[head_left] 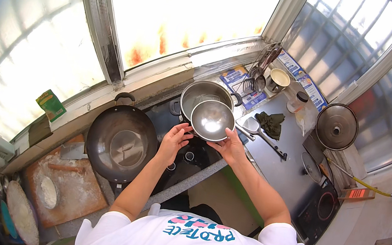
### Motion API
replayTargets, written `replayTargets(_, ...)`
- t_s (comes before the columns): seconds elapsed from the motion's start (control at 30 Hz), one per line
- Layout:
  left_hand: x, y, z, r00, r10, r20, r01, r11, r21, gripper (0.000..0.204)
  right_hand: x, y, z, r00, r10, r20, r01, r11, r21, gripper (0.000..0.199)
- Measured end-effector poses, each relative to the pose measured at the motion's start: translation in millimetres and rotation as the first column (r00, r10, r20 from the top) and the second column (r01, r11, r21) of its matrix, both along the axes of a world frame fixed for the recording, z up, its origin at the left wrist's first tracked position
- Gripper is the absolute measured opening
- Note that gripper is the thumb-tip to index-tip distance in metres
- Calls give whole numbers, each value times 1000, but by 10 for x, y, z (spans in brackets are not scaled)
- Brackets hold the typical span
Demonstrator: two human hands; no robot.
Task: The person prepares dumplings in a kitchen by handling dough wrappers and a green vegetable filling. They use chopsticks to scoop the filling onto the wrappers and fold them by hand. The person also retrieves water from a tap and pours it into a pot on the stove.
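Observation:
A shiny steel bowl [209, 117] is held in front of a two-handled pot [191, 93] and hides part of its near side. My right hand [231, 147] grips the bowl's near right rim, thumb on top and fingers below. My left hand [173, 143] is at the bowl's lower left rim, its fingers apart and curved; whether a fingertip touches the rim I cannot tell. Under both hands lies the black gas stove [190, 158], with its knobs near the front edge. To the left of my left hand sits a large dark wok [100, 143].
Right of the pot, a spatula [267, 139] and a dark cloth [268, 125] lie on the steel counter [272, 160]. Utensils in a rack [265, 64], a cup [279, 78] and a jar [297, 101] stand behind. A floury board [77, 191] is at left, an induction cooker [317, 213] at right.

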State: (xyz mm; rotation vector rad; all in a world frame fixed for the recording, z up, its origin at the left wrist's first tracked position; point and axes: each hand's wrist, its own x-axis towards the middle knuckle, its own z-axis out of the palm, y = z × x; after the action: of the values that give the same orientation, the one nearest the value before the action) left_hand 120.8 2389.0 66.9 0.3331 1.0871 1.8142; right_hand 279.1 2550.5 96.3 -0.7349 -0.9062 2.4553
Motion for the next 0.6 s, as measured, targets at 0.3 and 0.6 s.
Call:
replayTargets(0.3, -145, 568, -134, 999, 19, 32, -18, 999, -30, 35, -376, 723, -107, 996, 6, 91, 0, 998, -63, 57)
replayTargets(0.6, 21, 910, -188, 994, 91, 62, -86, 994, -67, 35, -468, 1259, -121, 964, 98, 246, -89, 995, -48, 62)
